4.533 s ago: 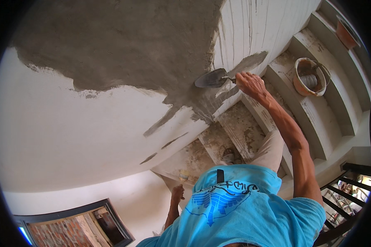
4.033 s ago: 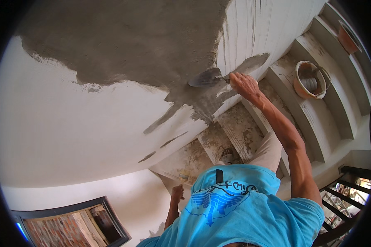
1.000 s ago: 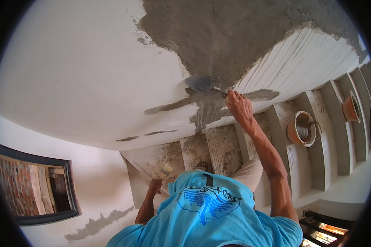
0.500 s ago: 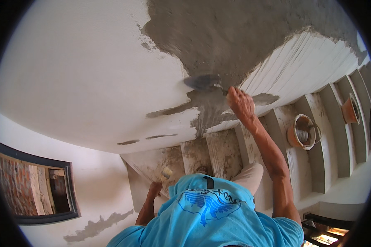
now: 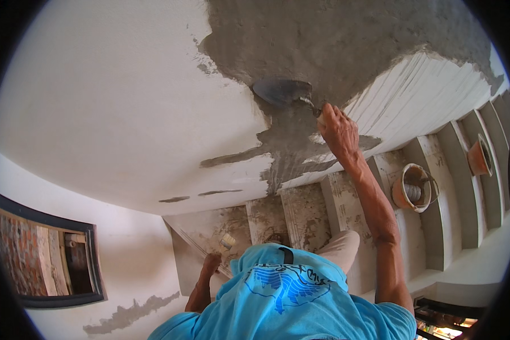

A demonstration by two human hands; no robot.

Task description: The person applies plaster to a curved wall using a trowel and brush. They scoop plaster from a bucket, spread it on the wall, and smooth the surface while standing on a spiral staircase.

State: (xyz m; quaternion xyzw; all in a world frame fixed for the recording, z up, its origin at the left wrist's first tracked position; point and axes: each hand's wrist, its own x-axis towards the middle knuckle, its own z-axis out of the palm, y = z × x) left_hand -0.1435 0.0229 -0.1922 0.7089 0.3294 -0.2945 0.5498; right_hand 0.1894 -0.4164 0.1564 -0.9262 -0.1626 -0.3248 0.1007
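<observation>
My right hand grips the handle of a metal trowel, whose blade lies on the wet grey plaster of the curved white wall. The plaster forms a broad patch with ragged edges and streaks running down toward the stairs. Low at my left side, my left hand is closed round the handle of a paintbrush with pale bristles, held away from the wall.
Concrete steps, stained with mortar, curve up to the right. A bucket with grey contents and an orange bucket sit on them. A dark-framed window is at the lower left, a black railing at the lower right.
The trowel and my right hand have moved up the plaster in the last half second. Since the oldest frames, the view has turned, shifting the stairs and buckets lower in it.
</observation>
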